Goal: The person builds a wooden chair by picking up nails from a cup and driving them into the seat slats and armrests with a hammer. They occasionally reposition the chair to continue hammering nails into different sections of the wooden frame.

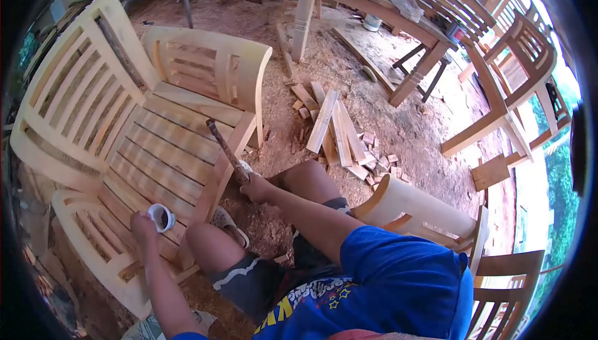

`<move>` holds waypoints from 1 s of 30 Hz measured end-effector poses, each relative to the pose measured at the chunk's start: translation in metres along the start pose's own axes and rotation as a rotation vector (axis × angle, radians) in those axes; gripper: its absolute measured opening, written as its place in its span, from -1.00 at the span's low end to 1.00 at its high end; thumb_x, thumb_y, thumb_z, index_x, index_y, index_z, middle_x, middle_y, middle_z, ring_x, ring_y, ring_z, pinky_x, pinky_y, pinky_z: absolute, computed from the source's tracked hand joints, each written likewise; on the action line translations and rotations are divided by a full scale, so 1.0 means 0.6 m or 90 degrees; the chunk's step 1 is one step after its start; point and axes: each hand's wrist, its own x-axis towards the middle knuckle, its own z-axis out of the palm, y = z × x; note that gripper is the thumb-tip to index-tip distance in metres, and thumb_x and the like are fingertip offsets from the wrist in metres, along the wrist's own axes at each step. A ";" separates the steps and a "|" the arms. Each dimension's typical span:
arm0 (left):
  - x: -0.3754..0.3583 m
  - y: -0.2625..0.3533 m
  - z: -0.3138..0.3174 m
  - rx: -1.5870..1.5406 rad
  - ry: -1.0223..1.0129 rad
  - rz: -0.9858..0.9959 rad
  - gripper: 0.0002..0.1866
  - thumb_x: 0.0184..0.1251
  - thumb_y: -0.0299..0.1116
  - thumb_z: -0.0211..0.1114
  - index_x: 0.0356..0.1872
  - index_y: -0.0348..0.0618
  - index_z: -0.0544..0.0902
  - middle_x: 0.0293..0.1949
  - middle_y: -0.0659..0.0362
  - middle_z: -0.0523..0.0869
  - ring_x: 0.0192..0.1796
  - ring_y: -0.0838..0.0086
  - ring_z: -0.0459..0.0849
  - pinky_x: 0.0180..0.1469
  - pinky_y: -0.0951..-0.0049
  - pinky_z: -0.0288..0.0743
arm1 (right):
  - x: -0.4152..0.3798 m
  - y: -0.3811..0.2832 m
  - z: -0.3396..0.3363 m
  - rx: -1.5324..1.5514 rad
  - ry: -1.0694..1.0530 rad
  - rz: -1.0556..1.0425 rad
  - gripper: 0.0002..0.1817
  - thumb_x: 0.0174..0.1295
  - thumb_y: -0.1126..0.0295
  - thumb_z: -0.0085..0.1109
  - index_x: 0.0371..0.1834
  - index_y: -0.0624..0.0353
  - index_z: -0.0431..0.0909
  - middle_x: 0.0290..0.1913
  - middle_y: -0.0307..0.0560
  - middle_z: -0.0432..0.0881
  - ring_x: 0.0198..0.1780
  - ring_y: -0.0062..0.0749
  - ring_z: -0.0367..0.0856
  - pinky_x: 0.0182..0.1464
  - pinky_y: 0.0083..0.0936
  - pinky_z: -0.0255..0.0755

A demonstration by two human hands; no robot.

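My left hand (144, 226) is closed on the side of a small white cup (156, 210), which has something dark brown inside. The cup is over the front part of the slatted seat of a pale wooden armchair (165, 134). Wrapped in the fingers of my right hand (254, 188) is a dark brown stick (225, 146). It slants up and left, its far end overlapping the chair's front edge in this view. My knees are close to the front of the chair, and a sandal (229, 225) shows beneath.
Wood strips (336, 129) and small offcuts (381, 164) lie heaped on the shaving-covered ground. Behind stands a long wooden bench (374, 0) with a plastic bag (405, 0) on it. More chairs (517, 78) are at the right, and a curved wooden piece (430, 212) is beside me.
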 end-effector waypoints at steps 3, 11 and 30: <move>0.009 0.033 -0.022 -0.205 0.027 -0.045 -0.91 0.42 -0.55 0.33 -0.27 -0.35 0.60 -0.29 -0.06 0.73 -0.27 0.21 0.69 -0.12 0.23 0.57 | -0.056 -0.055 -0.065 0.248 -0.038 0.088 -0.47 0.30 0.29 0.35 0.23 0.36 0.43 -0.20 0.04 0.69 -0.27 -0.30 0.69 -0.27 -0.25 0.61; 0.106 0.173 0.077 -0.692 -0.068 -0.131 -0.82 0.50 -0.42 0.37 -0.06 -0.32 0.63 -0.25 0.16 0.70 -0.31 0.52 0.64 -0.25 0.53 0.60 | 0.021 0.053 0.015 0.471 0.059 -0.121 -0.46 0.25 0.20 0.45 0.24 0.20 0.61 -0.03 0.00 0.74 -0.03 -0.28 0.68 0.00 -0.24 0.59; 0.411 0.368 0.306 -0.352 0.122 -0.029 -0.77 0.59 -0.21 0.24 0.12 0.05 0.71 -0.03 0.06 0.84 0.04 0.08 0.80 0.05 0.15 0.64 | 0.045 -0.136 -0.137 0.173 0.096 0.121 -0.67 0.33 0.30 0.38 -0.03 0.35 0.60 -0.36 -0.04 0.68 -0.27 -0.51 0.64 -0.18 -0.38 0.55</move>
